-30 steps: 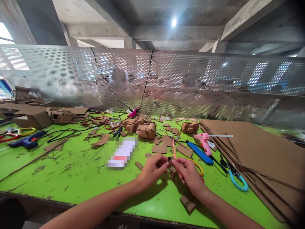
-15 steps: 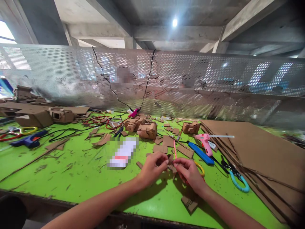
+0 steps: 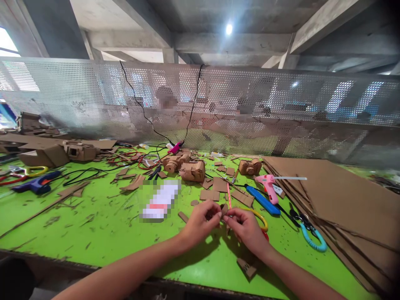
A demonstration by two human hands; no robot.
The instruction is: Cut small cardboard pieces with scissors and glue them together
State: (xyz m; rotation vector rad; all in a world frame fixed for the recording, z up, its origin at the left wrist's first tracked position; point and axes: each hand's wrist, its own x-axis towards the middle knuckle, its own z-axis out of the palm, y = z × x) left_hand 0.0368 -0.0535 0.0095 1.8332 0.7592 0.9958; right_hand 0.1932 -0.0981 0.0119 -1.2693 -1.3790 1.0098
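Observation:
Over the green table (image 3: 103,237), my left hand (image 3: 202,223) and my right hand (image 3: 248,231) meet, thumbs and fingers pinched closed. A small brown cardboard piece (image 3: 224,208) shows between the fingertips, gripped from both sides; the fingers cover most of it. Partly behind my right hand lie scissors with yellow and red handles (image 3: 261,218). A pink-red stick (image 3: 229,196) lies just beyond the fingertips. Below my right hand rests a cardboard block with dark lettering (image 3: 246,268).
Camera-shaped cardboard models (image 3: 193,171) stand farther back among scraps. To the right lie a blue utility knife (image 3: 263,201), a pink glue gun (image 3: 269,188), cyan-handled pliers (image 3: 313,239) and large cardboard sheets (image 3: 340,196). A blue glue gun (image 3: 37,183) is at left.
My right hand has shifted slightly left, closer to my left fingertips, and the fingers have turned a little around the cardboard piece. More of the scissors' handles now shows.

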